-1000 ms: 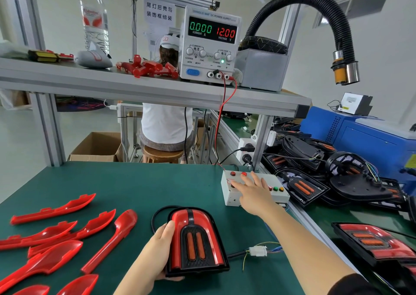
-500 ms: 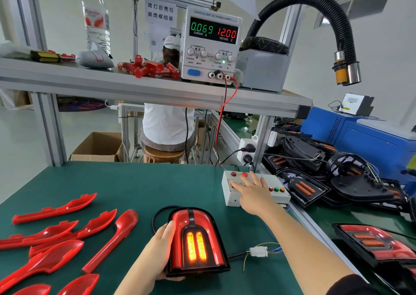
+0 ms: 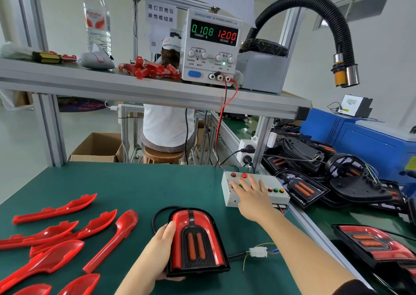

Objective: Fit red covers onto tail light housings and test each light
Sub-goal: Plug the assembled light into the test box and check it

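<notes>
Near centre of the green mat point(image 3: 135, 182), the tail light point(image 3: 195, 240) lies face up, the left hand point(image 3: 155, 254) gripping its left rim; the right hand point(image 3: 252, 198), fingers flat, presses the switch box point(image 3: 279, 199) further right; likely light, rigid plastic, its glossy cover slippery; best held by the black housing edges.

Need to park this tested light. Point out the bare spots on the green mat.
Bare: far half of the green mat, between the red covers and the button box. Crowded: covers fill the near left; black housings pile on the right.
</notes>
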